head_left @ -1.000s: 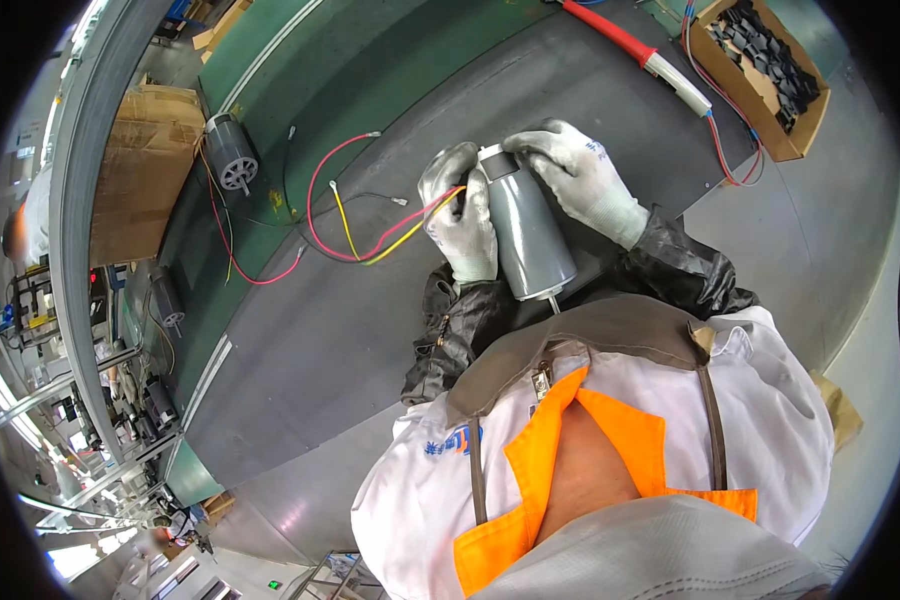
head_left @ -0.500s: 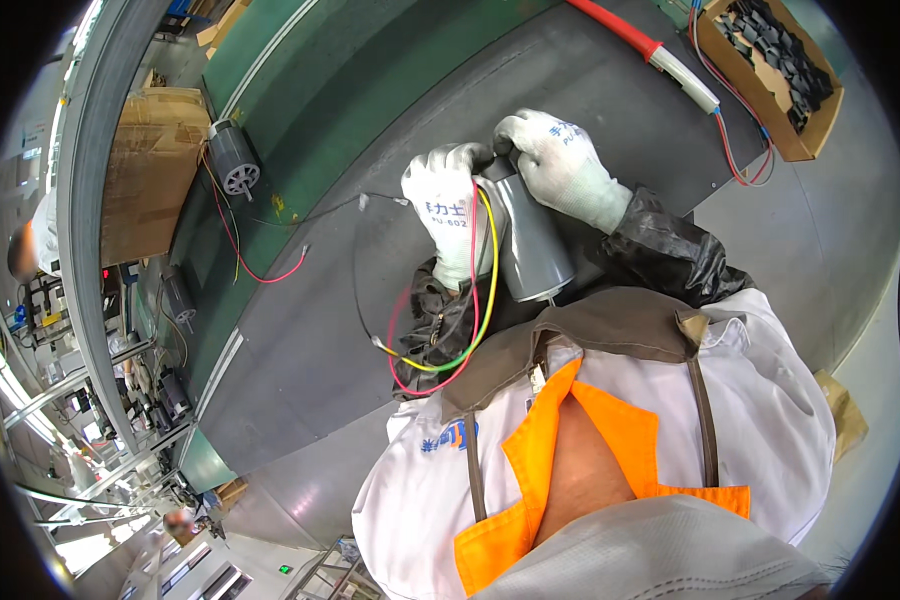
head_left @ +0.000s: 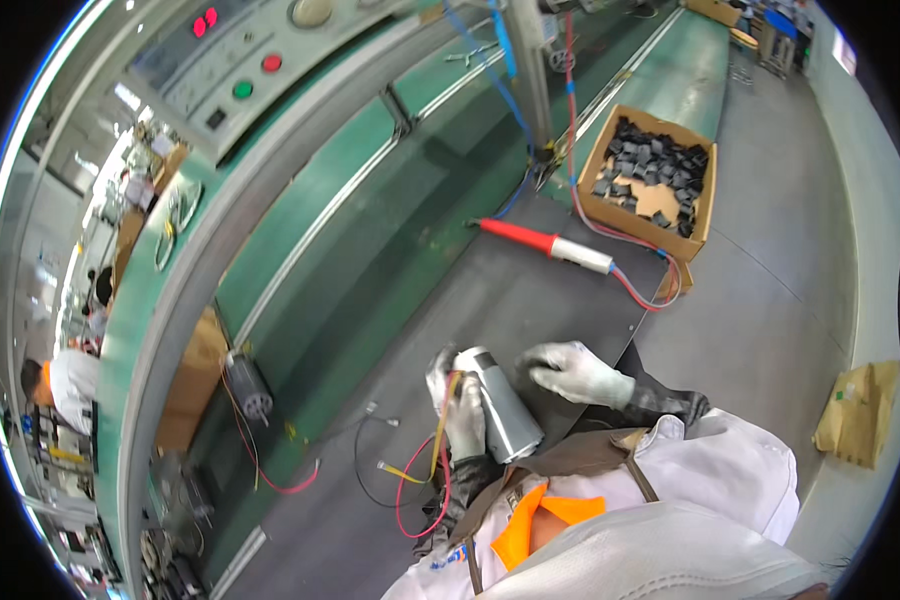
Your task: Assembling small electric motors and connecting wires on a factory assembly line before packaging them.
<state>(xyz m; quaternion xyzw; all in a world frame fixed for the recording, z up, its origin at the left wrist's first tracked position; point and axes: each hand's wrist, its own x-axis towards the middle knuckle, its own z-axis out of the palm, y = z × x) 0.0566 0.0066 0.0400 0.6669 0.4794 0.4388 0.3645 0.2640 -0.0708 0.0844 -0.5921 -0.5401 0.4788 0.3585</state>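
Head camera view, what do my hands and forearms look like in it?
Your left hand and right hand wear whitish gloves, greyer on the fingers. Shiny, creased black sleeves cover the forearms. A small bluish mark shows on the right glove, too blurred to make out.

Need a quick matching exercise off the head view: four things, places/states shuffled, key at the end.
Things
1. Grey cylindrical motor
2. Red-and-white corded probe
3. Open cardboard box
4. Right gloved hand

Places/states
A. Holds many small black pieces
B. Beside the motor, not touching it
C. Lying on the dark grey work surface
D. Held in the left gloved hand

Pairs: 1-D, 2-C, 3-A, 4-B
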